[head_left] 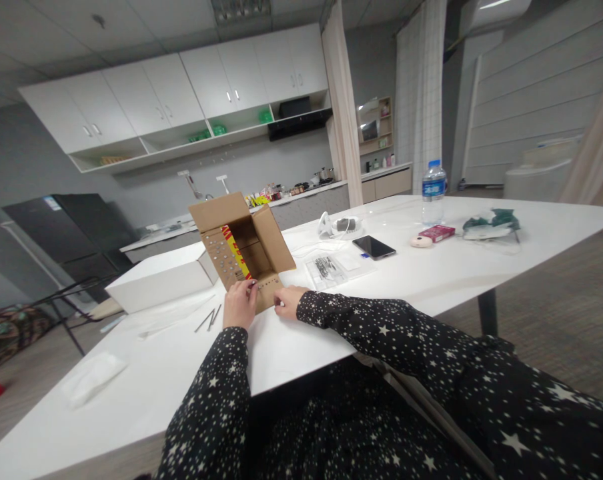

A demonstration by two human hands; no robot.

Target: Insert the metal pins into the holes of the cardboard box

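Observation:
An open cardboard box point(276, 243) stands tilted up on the table, its flaps spread and its inside facing me. Small greyish dots point(219, 257) cover its left panel, and a yellow strip with red letters point(236, 252) runs down beside them. At the lower flap, my left hand point(240, 305) is closed in a pinch; whatever is between the fingertips is too small to name. My right hand point(290, 302) rests by the flap's right edge with curled fingers, and their contents are hidden. Several thin dark rods point(209, 318) lie left of my left hand.
Behind the box is a white carton point(159, 277). To the right lie a clear bag of small dark pieces point(326, 268), a phone point(374, 247), a pink box point(439, 233) and a water bottle point(433, 193). Crumpled white tissue point(94, 379) is at the left.

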